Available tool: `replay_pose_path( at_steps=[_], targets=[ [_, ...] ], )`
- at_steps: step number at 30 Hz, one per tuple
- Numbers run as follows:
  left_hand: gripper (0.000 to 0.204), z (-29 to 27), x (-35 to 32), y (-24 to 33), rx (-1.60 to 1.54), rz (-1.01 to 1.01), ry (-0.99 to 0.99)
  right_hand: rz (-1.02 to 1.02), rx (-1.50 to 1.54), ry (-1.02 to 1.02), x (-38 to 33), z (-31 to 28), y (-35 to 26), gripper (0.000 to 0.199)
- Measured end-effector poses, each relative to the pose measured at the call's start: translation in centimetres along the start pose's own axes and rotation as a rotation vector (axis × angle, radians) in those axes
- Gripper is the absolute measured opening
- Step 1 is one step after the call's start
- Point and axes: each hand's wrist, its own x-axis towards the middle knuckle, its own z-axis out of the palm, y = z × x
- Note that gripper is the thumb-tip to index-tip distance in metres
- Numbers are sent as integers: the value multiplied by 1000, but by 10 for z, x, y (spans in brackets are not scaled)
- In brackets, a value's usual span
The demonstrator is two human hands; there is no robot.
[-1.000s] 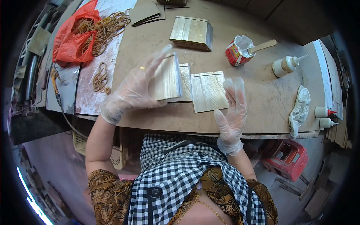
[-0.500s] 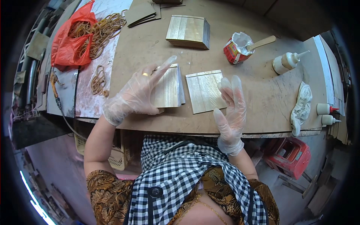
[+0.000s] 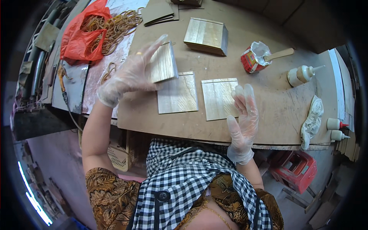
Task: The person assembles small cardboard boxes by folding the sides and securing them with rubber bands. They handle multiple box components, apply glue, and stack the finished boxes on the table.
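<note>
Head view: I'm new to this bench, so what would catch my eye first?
The gloved left hand lifts a small stack of wooden squares above the board, while the gloved right hand rests at the edge of a flat wooden square. At far left, a red plastic bag spills rubber bands.

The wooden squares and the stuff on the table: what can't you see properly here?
- Square wood panels in the left hand, head view: how many, hidden by the fingers.
- Red can: contents hidden by a crumpled white liner.
- Red plastic bag: inside hidden by its folds.
- Small bottles: squeezed at the right rim, too small.
</note>
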Motion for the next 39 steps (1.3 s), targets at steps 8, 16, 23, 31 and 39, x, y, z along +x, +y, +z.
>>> replay_pose_path(
  at_steps=[8, 16, 23, 31, 39],
  targets=[
    [128, 6, 28, -34, -36, -37, 78, 25, 0, 6, 0, 1, 1, 70],
    [130, -22, 3, -30, -87, -6, 168, 56, -9, 7, 1, 3, -5, 68],
    [138, -26, -58, 3, 109, -192, -69, 74, 9, -11, 0, 3, -3, 67],
    [141, -5, -102, 8, 58, -129, -78, 130, 19, 30, -6, 4, 0, 67],
    [88, -39, -107, -4, -279, -176, 278, 143, 45, 75, -7, 7, -1, 67]
  ],
)
